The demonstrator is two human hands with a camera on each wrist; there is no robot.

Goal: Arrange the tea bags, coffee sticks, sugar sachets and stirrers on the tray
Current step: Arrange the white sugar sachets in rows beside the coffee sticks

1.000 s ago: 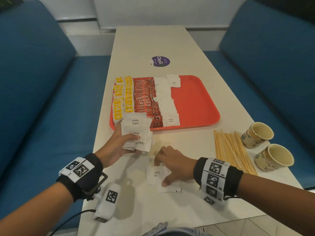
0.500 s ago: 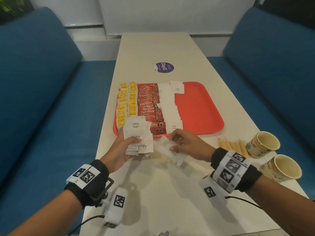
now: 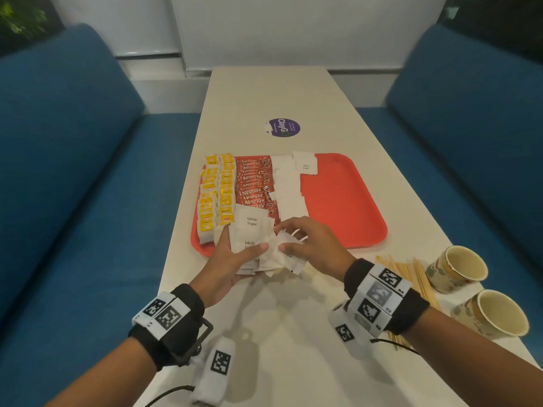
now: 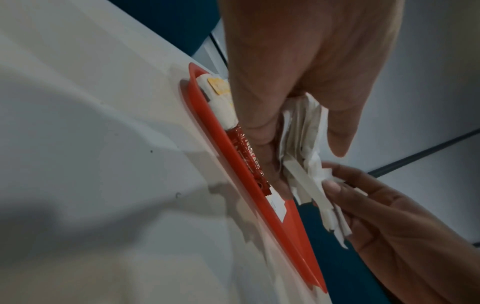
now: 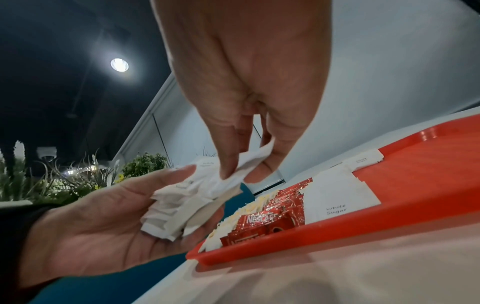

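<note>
A red tray (image 3: 346, 201) holds rows of yellow tea bags (image 3: 216, 195), red coffee sticks (image 3: 252, 189) and white sugar sachets (image 3: 289, 186). My left hand (image 3: 235, 257) grips a fanned stack of white sugar sachets (image 3: 249, 227) just above the tray's near left corner. My right hand (image 3: 305, 245) pinches a few more sachets (image 3: 283, 254) against that stack; the right wrist view shows its thumb and fingers (image 5: 228, 164) squeezing a sachet (image 5: 233, 176) over the left palm (image 5: 103, 226). Wooden stirrers (image 3: 411, 274) lie on the table to the right.
Two paper cups (image 3: 458, 268) (image 3: 496, 312) stand at the table's right edge beside the stirrers. A purple round sticker (image 3: 283, 127) lies beyond the tray. Blue sofas flank the table. The tray's right half (image 3: 338, 207) is bare.
My right hand picked sachets off the table near me and carried them up and left to the stack in my left hand. The left hand stayed near the tray corner.
</note>
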